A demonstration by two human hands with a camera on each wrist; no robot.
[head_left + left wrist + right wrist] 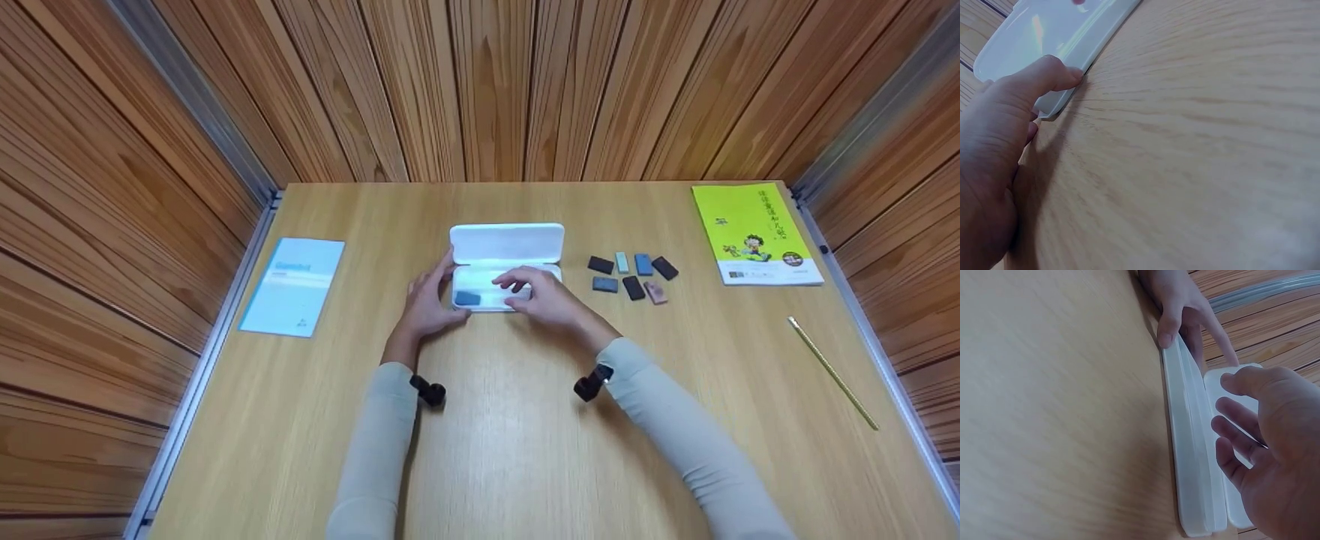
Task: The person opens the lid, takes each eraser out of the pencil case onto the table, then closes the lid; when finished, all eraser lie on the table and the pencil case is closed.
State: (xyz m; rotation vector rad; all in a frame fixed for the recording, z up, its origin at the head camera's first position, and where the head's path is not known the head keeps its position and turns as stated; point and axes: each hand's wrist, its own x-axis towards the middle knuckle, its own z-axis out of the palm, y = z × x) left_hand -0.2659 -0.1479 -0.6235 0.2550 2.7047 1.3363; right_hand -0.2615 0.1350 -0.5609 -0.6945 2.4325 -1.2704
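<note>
A white pencil case [507, 244] stands with its lid raised at the back, near the middle of the table. Inside its tray, at the front left corner, lies a small blue-grey block [467, 298]. My left hand [431, 304] grips the case's left end; the left wrist view shows the thumb [1058, 76] pressed along the front rim. Over the right part of the tray hovers my right hand [544, 296], its fingers loosely bent. Nothing sits between those fingers [1235, 436] in the right wrist view.
Several small rectangular blocks [634, 288], black, blue, pink and pale green, lie right of the case. A light blue booklet [292, 287] is at the left. At the right are a yellow-green book [754, 232] and a gold pencil [832, 373]. Wooden walls [487, 90] border the table.
</note>
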